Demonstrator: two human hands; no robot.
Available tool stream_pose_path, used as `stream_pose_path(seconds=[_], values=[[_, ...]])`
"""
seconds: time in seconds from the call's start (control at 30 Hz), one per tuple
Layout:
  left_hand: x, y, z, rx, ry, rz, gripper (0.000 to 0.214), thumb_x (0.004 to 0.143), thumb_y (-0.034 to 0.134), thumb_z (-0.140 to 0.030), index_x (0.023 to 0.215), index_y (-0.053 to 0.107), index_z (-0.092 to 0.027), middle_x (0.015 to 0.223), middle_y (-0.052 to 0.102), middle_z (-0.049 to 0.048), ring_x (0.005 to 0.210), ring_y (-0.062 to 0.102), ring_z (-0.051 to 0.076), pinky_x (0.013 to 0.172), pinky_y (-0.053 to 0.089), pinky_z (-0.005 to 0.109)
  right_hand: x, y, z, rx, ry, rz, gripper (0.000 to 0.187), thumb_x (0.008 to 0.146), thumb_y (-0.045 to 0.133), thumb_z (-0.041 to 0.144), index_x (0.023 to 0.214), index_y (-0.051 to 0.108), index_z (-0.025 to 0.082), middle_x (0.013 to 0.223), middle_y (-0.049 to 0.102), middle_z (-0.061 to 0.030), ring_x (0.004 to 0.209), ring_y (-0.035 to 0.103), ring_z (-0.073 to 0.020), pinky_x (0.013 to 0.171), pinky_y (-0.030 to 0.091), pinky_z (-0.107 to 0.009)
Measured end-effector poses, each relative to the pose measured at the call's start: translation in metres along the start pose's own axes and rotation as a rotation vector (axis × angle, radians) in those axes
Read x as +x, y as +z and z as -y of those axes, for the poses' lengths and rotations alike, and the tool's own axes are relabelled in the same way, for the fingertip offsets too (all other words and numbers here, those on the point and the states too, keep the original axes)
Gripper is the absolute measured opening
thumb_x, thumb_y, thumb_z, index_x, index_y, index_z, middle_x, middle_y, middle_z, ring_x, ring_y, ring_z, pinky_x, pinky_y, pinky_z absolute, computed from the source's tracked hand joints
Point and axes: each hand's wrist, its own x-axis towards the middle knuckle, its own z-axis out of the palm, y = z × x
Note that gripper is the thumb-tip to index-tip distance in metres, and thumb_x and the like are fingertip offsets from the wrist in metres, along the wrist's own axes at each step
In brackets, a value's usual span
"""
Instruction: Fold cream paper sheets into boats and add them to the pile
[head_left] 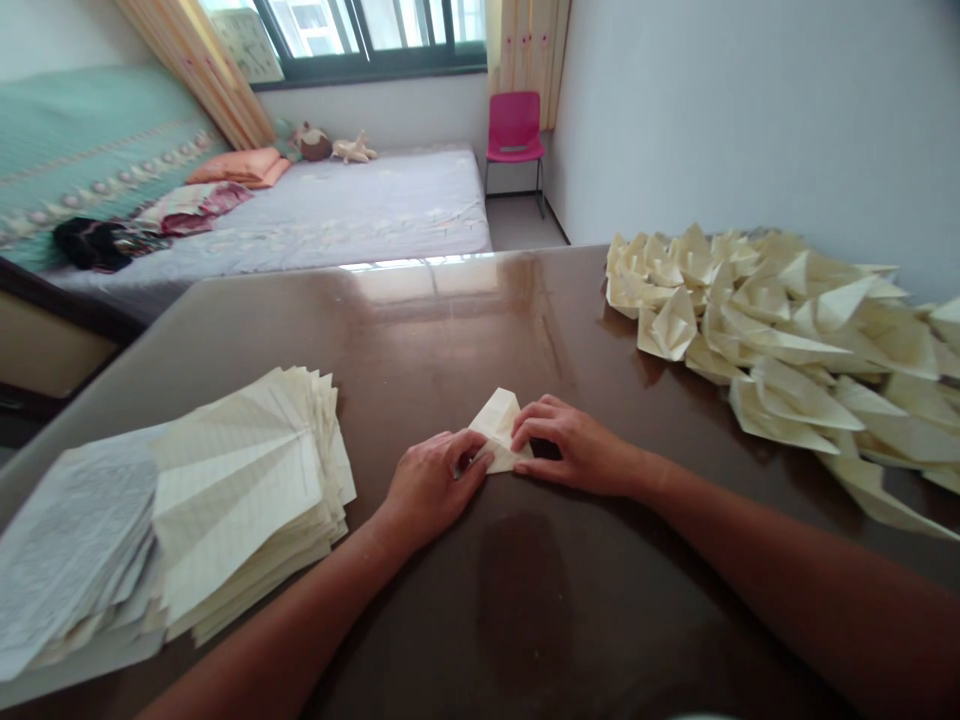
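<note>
A small cream sheet of folded paper (498, 420) lies on the dark brown table (465, 320), near its middle. My left hand (431, 485) pinches its lower left edge with curled fingers. From the other side, my right hand (574, 445) presses on its right side, fingers bent and together. The paper's pointed top sticks out between the two hands.
A thick stack of flat cream sheets (187, 500) sits at the left of the table. A heap of finished folded paper shapes (780, 320) covers the right side by the wall. Beyond the table are a bed (322, 215) and a pink chair (514, 130).
</note>
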Motion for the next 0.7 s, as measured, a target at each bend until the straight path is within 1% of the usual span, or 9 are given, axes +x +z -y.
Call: stream_pose_path(seconds=[0.07,0.17,0.23,0.33,0.47,0.57,0.7], values=[[0.001,0.001,0.0,0.003,-0.011,0.006,0.019,0.09,0.049,-0.036,0.092,0.06,-0.022,0.075,0.062,-0.0021,0.068,0.057,0.013,0.064,0.04,0.024,0.0,0.006,0.0,-0.026,0.029,-0.03,0.012,0.085,0.061,0.031,0.086,0.064,0.019,0.095,0.065,-0.0055,0.093,0.053,-0.018,0.087,0.042,-0.033],[0.003,0.003,0.001,0.008,-0.009,-0.001,0.023,0.09,0.048,-0.037,0.107,0.056,-0.024,0.076,0.062,-0.0036,0.068,0.057,0.013,0.063,0.038,0.024,0.0,0.014,0.001,-0.08,0.081,-0.052,0.011,0.087,0.058,0.028,0.083,0.062,0.019,0.093,0.063,-0.0052,0.092,0.05,-0.0188,0.086,0.041,-0.034],[0.003,0.004,0.001,0.015,0.006,-0.005,0.029,0.09,0.048,-0.036,0.117,0.051,-0.025,0.077,0.06,-0.0043,0.07,0.057,0.014,0.065,0.039,0.025,0.0,0.017,0.003,-0.124,0.113,-0.057,0.012,0.088,0.056,0.028,0.082,0.06,0.019,0.094,0.061,-0.0053,0.093,0.049,-0.0191,0.086,0.04,-0.035],[0.003,0.005,0.001,0.027,0.032,0.005,0.035,0.089,0.048,-0.034,0.124,0.046,-0.026,0.079,0.059,-0.0041,0.071,0.057,0.014,0.066,0.04,0.025,-0.001,0.018,0.008,-0.161,0.138,-0.059,0.014,0.088,0.055,0.03,0.082,0.059,0.019,0.096,0.06,-0.0056,0.094,0.048,-0.0195,0.087,0.039,-0.035],[0.001,0.004,0.001,0.031,0.046,0.02,0.039,0.089,0.049,-0.034,0.127,0.045,-0.028,0.089,0.059,-0.0034,0.068,0.055,0.012,0.066,0.042,0.024,-0.001,0.016,0.012,-0.156,0.158,-0.05,0.013,0.088,0.055,0.029,0.08,0.058,0.019,0.102,0.059,-0.0056,0.097,0.047,-0.0196,0.087,0.038,-0.036],[0.002,0.004,0.001,0.043,0.04,0.022,0.034,0.092,0.045,-0.036,0.126,0.047,-0.03,0.094,0.058,-0.0031,0.066,0.055,0.01,0.066,0.042,0.024,0.0,0.015,0.013,-0.137,0.174,-0.042,0.012,0.086,0.056,0.026,0.077,0.057,0.018,0.106,0.059,-0.0046,0.098,0.047,-0.0193,0.087,0.038,-0.036],[0.003,0.004,0.0,0.082,0.039,0.026,0.031,0.094,0.041,-0.036,0.123,0.05,-0.032,0.097,0.058,-0.0032,0.068,0.056,0.01,0.066,0.042,0.024,0.002,0.015,0.014,-0.116,0.197,-0.041,0.013,0.085,0.057,0.025,0.073,0.056,0.018,0.107,0.059,-0.0034,0.099,0.046,-0.0188,0.087,0.037,-0.036]])
